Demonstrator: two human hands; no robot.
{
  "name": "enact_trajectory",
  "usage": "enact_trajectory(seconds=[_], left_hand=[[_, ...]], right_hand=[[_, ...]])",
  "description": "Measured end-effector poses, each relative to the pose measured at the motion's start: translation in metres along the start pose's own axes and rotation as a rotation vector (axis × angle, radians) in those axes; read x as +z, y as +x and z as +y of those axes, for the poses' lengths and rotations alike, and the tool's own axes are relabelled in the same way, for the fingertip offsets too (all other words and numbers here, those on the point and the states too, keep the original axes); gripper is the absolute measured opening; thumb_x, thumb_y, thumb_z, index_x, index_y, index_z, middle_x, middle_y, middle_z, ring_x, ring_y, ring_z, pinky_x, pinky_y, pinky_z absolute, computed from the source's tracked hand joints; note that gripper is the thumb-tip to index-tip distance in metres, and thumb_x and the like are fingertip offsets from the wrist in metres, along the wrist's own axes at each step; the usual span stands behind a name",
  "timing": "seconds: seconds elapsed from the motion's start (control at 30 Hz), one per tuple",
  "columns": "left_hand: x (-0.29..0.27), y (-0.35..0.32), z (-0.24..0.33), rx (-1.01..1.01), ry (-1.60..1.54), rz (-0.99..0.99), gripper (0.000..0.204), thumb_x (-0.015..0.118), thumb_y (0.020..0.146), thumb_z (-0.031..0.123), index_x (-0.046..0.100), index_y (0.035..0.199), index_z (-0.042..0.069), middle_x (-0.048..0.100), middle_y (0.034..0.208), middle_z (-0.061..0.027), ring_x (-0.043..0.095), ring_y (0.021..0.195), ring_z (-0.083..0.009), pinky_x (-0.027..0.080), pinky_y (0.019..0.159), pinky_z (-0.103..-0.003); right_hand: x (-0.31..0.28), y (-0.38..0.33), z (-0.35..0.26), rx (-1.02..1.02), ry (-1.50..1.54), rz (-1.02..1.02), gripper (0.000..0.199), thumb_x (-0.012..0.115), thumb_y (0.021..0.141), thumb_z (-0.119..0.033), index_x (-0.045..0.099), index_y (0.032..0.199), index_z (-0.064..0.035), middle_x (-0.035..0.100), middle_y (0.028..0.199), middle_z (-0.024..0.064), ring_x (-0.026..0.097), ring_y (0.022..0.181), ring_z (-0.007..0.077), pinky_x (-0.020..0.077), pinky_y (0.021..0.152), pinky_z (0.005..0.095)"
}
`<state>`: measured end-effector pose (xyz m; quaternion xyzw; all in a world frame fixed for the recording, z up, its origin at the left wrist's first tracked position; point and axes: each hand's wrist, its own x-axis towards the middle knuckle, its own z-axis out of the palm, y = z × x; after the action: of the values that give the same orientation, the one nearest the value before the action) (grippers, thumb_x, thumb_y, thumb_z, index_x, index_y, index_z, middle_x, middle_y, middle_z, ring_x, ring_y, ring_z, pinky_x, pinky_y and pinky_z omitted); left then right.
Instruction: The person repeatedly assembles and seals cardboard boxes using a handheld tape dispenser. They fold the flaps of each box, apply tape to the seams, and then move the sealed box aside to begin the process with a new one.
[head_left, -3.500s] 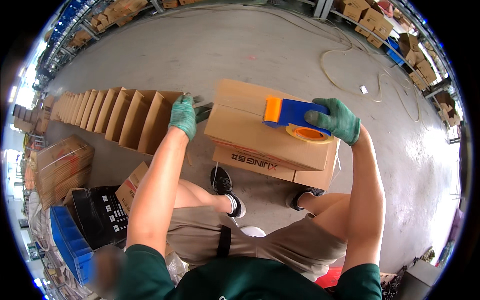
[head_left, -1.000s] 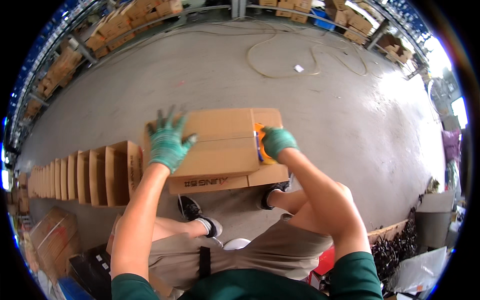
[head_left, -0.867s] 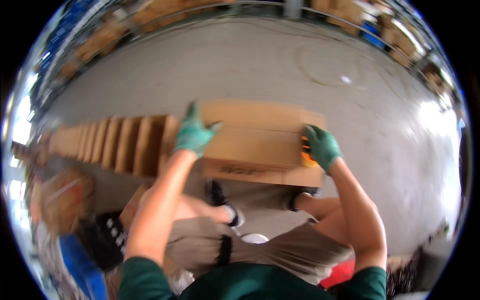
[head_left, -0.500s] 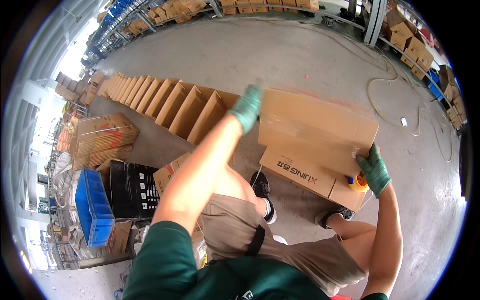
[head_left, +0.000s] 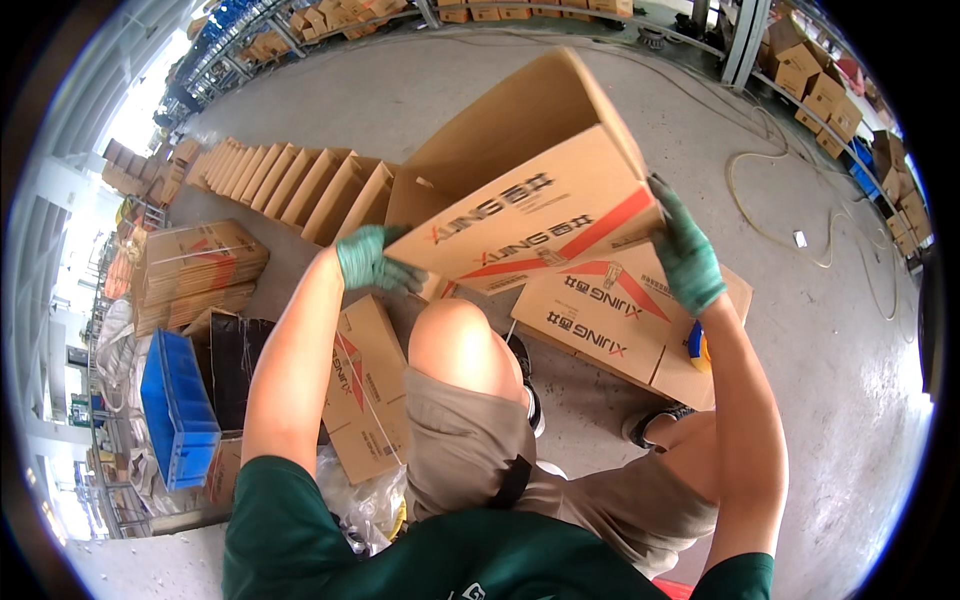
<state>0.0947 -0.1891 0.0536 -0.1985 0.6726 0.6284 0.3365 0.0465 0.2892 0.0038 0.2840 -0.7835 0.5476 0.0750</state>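
- In front of the person, over the floor (head_left: 420,80): one box (head_left: 550,225), raised and tilted, its left end lower than its right; open side up, red-striped face toward the wearer.
- Left hand (head_left: 374,262), green-gloved: clamped on the box's lower left corner.
- Right hand (head_left: 687,245), same glove: clamped on the right end. Hands well apart, box between them.
- Below the box: lower carton (head_left: 590,335), printed in red and black. Tape dispenser (head_left: 698,346), blue with yellow roll, on its right end, partly hidden by the right forearm.
- Row of open boxes (head_left: 290,185) on the floor, running off to the upper left.
- Left side: strapped bundle of flat cartons (head_left: 200,270); nearer, blue crate (head_left: 178,410) beside a black box (head_left: 240,360).
- By the left leg (head_left: 450,345): another carton (head_left: 368,400), white strap across it.
- Far right: pale hose (head_left: 738,190), looped on the floor.
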Motion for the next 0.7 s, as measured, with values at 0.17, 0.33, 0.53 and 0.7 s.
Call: enact_trajectory(seconds=[0.17, 0.33, 0.53, 0.7], left_hand=[[0.002, 0.002, -0.085, -0.088, -0.177, 0.200, 0.036, 0.048, 0.104, 0.028, 0.065, 0.123, 0.003, 0.075, 0.101, -0.0199, 0.075, 0.083, -0.0327, 0.063, 0.073, -0.043], [0.016, 0.075, -0.168, -0.267, -0.387, 0.290, 0.049, 0.045, 0.104, 0.044, 0.062, 0.124, 0.003, 0.072, 0.112, -0.0190, 0.072, 0.094, -0.0344, 0.058, 0.083, -0.048], [0.026, 0.187, -0.284, -0.327, -0.639, 0.217, 0.061, 0.042, 0.104, 0.048, 0.048, 0.137, -0.002, 0.061, 0.135, -0.0213, 0.061, 0.119, -0.0391, 0.050, 0.101, -0.048], [0.058, 0.177, -0.269, -0.323, -0.062, 0.356, 0.059, 0.046, 0.103, 0.046, 0.048, 0.140, 0.000, 0.061, 0.137, -0.0179, 0.062, 0.120, -0.0349, 0.050, 0.100, -0.046]], right_hand=[[0.018, 0.010, -0.023, 0.310, 0.164, -0.060, 0.071, 0.051, 0.092, 0.011, 0.039, 0.155, -0.0195, 0.038, 0.160, 0.0100, 0.043, 0.143, 0.0290, 0.0431, 0.110, 0.0367], [0.007, -0.007, 0.000, 0.388, 0.049, -0.108, 0.066, 0.053, 0.093, 0.008, 0.041, 0.153, -0.0166, 0.050, 0.152, 0.0104, 0.049, 0.139, 0.0291, 0.0465, 0.106, 0.0365], [0.005, -0.027, -0.003, 0.475, -0.145, -0.275, 0.051, 0.056, 0.096, -0.003, 0.051, 0.145, -0.0131, 0.063, 0.135, 0.0167, 0.059, 0.128, 0.0312, 0.0486, 0.103, 0.0372], [-0.004, -0.036, -0.017, 0.496, -0.298, -0.388, 0.045, 0.058, 0.096, -0.007, 0.055, 0.141, -0.0106, 0.066, 0.127, 0.0202, 0.064, 0.116, 0.0356, 0.0497, 0.098, 0.0383]])
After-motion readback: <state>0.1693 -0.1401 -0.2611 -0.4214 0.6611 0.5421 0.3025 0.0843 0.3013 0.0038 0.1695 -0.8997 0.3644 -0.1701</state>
